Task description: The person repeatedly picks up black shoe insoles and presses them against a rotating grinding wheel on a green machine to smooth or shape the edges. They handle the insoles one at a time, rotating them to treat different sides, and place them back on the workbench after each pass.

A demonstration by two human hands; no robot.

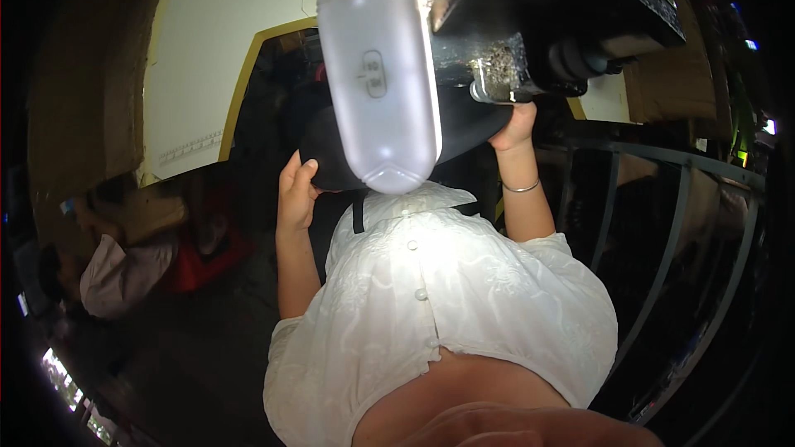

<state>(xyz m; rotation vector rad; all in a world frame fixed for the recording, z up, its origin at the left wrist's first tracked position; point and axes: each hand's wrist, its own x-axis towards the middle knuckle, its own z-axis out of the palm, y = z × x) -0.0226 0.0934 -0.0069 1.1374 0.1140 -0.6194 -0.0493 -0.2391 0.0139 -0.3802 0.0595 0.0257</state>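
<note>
A dark, smooth sheet of material (472,126), possibly cloth or leather, stretches between my two hands above my lap. My left hand (296,192) pinches its left edge, thumb on top. At the right end, under the black machine head (546,0), my right hand (515,126) grips the sheet's edge; most of its fingers are hidden. A long white translucent lamp cover (379,74) hangs in front and blocks the middle of the sheet. Beside the lamp, a shiny metal part (501,66) of the machine catches the light.
A white tabletop (224,33) with yellow edging and ruler marks lies at the far left; a smaller white part (609,99) shows at right. Grey metal rails (675,223) stand to my right. On the left are a pale cloth (124,277) and a red item (211,261).
</note>
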